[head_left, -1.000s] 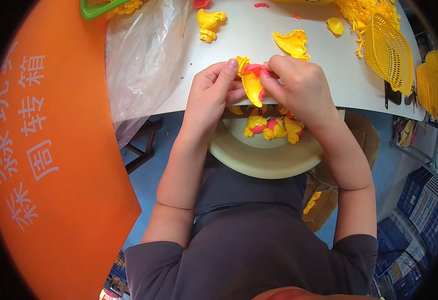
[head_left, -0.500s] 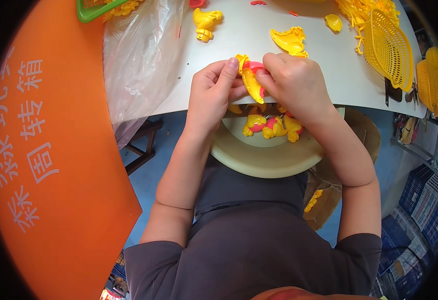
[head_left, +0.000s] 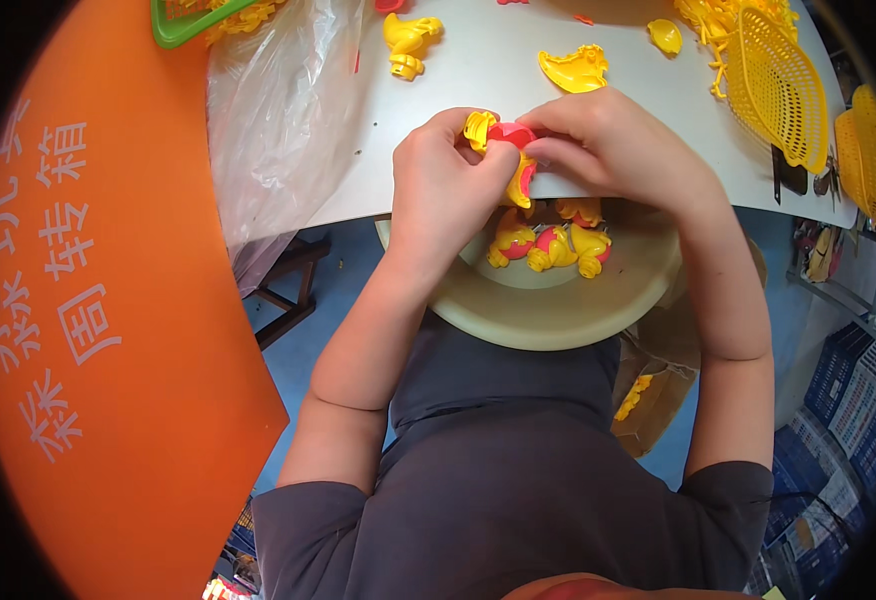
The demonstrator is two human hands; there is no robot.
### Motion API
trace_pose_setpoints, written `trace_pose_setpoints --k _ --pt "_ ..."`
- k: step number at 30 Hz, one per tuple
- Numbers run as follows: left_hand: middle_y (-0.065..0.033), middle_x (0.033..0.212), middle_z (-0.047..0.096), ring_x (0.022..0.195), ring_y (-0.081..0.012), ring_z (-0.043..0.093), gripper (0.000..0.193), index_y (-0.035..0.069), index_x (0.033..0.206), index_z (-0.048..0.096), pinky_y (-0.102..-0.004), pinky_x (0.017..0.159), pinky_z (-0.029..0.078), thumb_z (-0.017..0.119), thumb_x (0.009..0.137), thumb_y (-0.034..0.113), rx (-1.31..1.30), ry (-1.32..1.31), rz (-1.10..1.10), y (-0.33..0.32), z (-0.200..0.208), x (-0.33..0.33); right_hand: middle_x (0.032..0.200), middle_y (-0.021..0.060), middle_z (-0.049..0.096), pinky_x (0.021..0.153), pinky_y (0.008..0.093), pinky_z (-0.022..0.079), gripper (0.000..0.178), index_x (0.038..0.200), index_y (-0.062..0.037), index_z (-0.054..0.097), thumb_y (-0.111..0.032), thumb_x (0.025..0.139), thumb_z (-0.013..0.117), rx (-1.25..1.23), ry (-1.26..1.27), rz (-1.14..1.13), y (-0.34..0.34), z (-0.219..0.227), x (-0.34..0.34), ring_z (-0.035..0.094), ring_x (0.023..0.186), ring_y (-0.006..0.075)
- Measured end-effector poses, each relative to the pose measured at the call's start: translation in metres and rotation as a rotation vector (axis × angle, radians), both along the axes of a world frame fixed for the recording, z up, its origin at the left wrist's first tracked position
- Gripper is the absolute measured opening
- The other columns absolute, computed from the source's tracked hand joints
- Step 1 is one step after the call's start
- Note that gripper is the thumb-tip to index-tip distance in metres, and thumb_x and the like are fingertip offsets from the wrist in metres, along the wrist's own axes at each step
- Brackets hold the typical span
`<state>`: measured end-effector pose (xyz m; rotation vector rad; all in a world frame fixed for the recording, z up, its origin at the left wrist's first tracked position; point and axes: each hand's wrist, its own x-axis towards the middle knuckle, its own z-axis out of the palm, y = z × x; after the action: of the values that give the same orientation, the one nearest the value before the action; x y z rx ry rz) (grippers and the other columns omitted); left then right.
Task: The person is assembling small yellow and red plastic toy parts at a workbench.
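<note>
Above the table's front edge, my left hand (head_left: 450, 190) is closed around a yellow plastic toy shell half (head_left: 478, 130), thumb pressed across its inner side. A red plastic piece (head_left: 508, 134) sits in the shell. My right hand (head_left: 608, 145) pinches the red piece's right edge between thumb and fingertips; the exact contact is partly hidden. Just beyond lies another yellow shell half (head_left: 576, 70), hollow side up. Several yellow-and-red toy figures (head_left: 558, 248) rest in the cream basin (head_left: 548, 330) below my hands.
A yellow figure part (head_left: 408, 45) stands on the white table (head_left: 438, 95), beside a clear plastic bag (head_left: 283, 120). At the right are a yellow basket (head_left: 773, 95) and a small yellow piece (head_left: 665, 37). An orange panel (head_left: 158, 300) borders my left; a cardboard box (head_left: 663, 400) sits below.
My left thumb has come down over the shell, now more upright and partly covered. My right hand has turned from a fist-like grip to a fingertip pinch, its wrist shifting right.
</note>
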<state>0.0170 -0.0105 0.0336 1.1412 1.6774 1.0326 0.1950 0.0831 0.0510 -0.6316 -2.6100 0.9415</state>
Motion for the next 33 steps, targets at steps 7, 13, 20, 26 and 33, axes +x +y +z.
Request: trace_pose_setpoints --k 7,13,20,26,33 --pt "-0.0088 0.069 0.067 0.061 -0.0097 0.062 0.03 -0.01 0.098 0.067 -0.0265 0.059 0.051 0.065 0.082 0.016 -0.006 -0.112 0.012 0.001 -0.003 0.0 0.092 0.0181 0.071 0.072 0.0372 0.054 0.025 0.113 -0.0007 0.069 -0.005 0.088 0.067 -0.076 -0.004 0.065 0.007 -0.005 0.011 0.068 0.081 0.0337" --pt "-0.0081 0.077 0.069 0.065 -0.0064 0.062 0.026 -0.011 0.104 0.065 -0.0223 0.058 0.05 0.06 0.086 0.008 0.008 -0.34 0.039 -0.002 -0.005 0.0 0.094 0.0157 0.072 0.074 0.035 0.055 0.026 0.112 -0.0004 0.07 -0.003 0.086 0.068 0.085 0.126 -0.043 -0.005 -0.017 0.009 0.07 0.083 0.0309" --pt "-0.0098 0.086 0.069 0.07 -0.0085 0.065 0.024 -0.01 0.107 0.063 -0.0224 0.062 0.054 0.056 0.089 0.003 -0.08 -0.468 0.041 -0.002 0.004 -0.004 0.088 0.0162 0.072 0.07 0.0334 0.056 0.021 0.105 0.0007 0.072 -0.006 0.085 0.071 0.065 0.12 -0.063 -0.006 -0.002 0.002 0.07 0.076 0.029" --pt "-0.0095 0.083 0.069 0.072 -0.0098 0.065 0.022 -0.008 0.105 0.065 -0.0248 0.062 0.054 0.059 0.087 0.004 -0.03 -0.286 0.017 0.0 0.001 0.0 0.086 0.0158 0.072 0.069 0.0322 0.055 0.018 0.101 0.0004 0.073 -0.006 0.084 0.072 0.024 0.108 -0.004 0.003 -0.002 0.007 0.071 0.076 0.0284" --pt "-0.0136 0.08 0.07 0.071 -0.0156 0.068 0.019 -0.007 0.099 0.068 -0.0297 0.067 0.054 0.06 0.085 0.003 -0.019 -0.103 0.055 0.0 0.004 0.003 0.094 0.0136 0.073 0.076 0.0334 0.058 0.021 0.105 -0.0008 0.071 -0.002 0.084 0.071 0.08 0.158 -0.043 -0.002 -0.014 0.006 0.072 0.085 0.0288"
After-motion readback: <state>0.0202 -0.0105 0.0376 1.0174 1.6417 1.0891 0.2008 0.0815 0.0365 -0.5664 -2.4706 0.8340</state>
